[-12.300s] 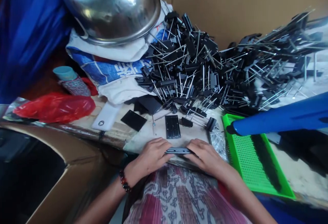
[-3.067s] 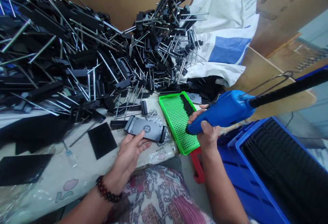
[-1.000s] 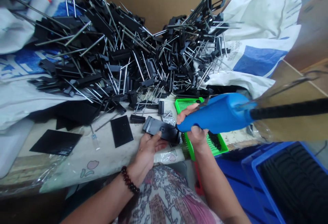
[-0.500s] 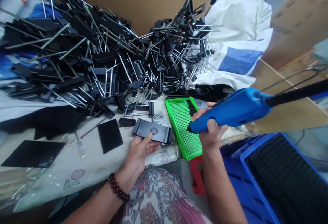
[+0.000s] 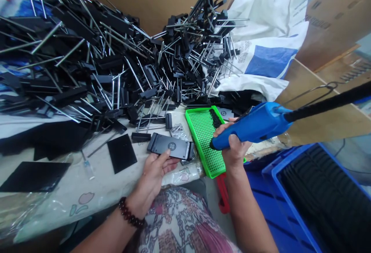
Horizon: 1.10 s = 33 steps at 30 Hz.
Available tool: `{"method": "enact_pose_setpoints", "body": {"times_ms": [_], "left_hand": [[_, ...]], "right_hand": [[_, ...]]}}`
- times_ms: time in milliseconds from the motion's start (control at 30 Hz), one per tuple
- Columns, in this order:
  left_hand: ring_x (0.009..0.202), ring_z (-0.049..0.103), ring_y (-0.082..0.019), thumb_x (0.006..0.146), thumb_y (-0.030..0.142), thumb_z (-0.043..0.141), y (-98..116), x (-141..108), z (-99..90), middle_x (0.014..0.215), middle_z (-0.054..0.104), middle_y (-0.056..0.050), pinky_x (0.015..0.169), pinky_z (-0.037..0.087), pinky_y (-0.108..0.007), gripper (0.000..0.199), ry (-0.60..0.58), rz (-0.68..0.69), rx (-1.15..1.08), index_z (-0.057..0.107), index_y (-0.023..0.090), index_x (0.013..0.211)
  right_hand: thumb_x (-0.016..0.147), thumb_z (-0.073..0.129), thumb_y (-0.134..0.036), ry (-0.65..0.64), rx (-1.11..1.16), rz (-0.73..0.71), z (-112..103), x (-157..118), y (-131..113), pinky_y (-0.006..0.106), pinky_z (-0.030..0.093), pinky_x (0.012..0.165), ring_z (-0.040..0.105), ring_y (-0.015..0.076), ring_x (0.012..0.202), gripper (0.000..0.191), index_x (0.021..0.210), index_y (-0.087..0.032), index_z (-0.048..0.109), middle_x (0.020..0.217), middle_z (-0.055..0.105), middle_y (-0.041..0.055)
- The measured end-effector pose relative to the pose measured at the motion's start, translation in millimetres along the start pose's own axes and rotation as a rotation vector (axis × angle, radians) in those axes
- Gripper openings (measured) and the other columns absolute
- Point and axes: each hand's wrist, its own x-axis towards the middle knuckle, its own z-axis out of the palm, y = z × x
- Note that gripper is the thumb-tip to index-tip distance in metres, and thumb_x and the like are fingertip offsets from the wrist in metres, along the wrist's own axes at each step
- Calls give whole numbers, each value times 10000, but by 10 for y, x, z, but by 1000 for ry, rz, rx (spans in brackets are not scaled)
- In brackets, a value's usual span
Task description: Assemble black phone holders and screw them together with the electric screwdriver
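My left hand (image 5: 158, 166) is closed on the near edge of a black plastic bracket plate (image 5: 181, 147), its thumb on top beside a round emblem. A blue electric screwdriver (image 5: 249, 127) is gripped in my right hand (image 5: 236, 150), its black nose pointing left over a green perforated tray (image 5: 206, 160). Small black parts (image 5: 215, 118) lie along the far right side of that tray. Close to the bracket plate are a short black block (image 5: 141, 137), a clear bag of small metal pieces (image 5: 178, 132) and a black rectangular sheet (image 5: 121, 153).
Black brackets with metal rods (image 5: 116, 63) are heaped across the back. A white sack (image 5: 263, 17) stands at the back right. At the lower right, a blue crate (image 5: 269, 172) holds rows of black pieces. Another black sheet (image 5: 34, 176) lies at left.
The view has shifted slightly, so most things sit a little further left and higher. Both hands keep the same grip on the bracket plate and the screwdriver.
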Motion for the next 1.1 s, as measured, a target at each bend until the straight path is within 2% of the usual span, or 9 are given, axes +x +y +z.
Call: {"method": "enact_pose_setpoints", "body": {"times_ms": [133,267,500,600,733,1100], "left_hand": [[620,709,-197,841,92,608,-9,4,-7,690,718,-93,533,545,-240,68,-5,13,31,547,119,853],[623,706,-182,864,111,596,-4,-8,3,687,707,-72,541,543,-229,66,-3,18,86,542,110,902],[605,696,-163,877,115,582,16,-25,37,653,692,-49,553,542,-226,78,-19,35,46,517,127,835],[605,697,-168,877,128,579,2,-9,21,653,694,-54,549,539,-229,77,-23,28,53,517,129,832],[586,689,-159,854,136,602,-30,15,-10,676,701,-55,536,528,-221,67,-53,46,28,537,117,852],[580,692,-169,818,188,639,-62,36,-20,631,698,-49,534,522,-222,119,-70,53,9,542,128,851]], "right_hand": [[757,676,-385,30,-30,-19,6,7,-35,333,441,545,569,176,547,379,1068,-205,554,679,633,-25],[755,643,-415,48,-37,-52,42,50,-170,341,453,568,568,175,543,383,1056,-198,543,671,626,-31],[750,632,-489,-16,113,-20,338,16,-376,325,466,566,559,168,563,418,1048,-208,546,669,617,-37],[747,633,-532,-92,154,35,469,-77,-361,332,461,556,552,172,545,450,1058,-223,537,670,619,-40],[744,642,-551,-203,157,106,538,-191,-269,355,461,581,561,185,565,484,1094,-242,514,698,618,-32],[750,674,-512,-189,202,130,583,-230,-196,332,463,585,569,170,583,468,1097,-232,531,716,641,-43]]}}
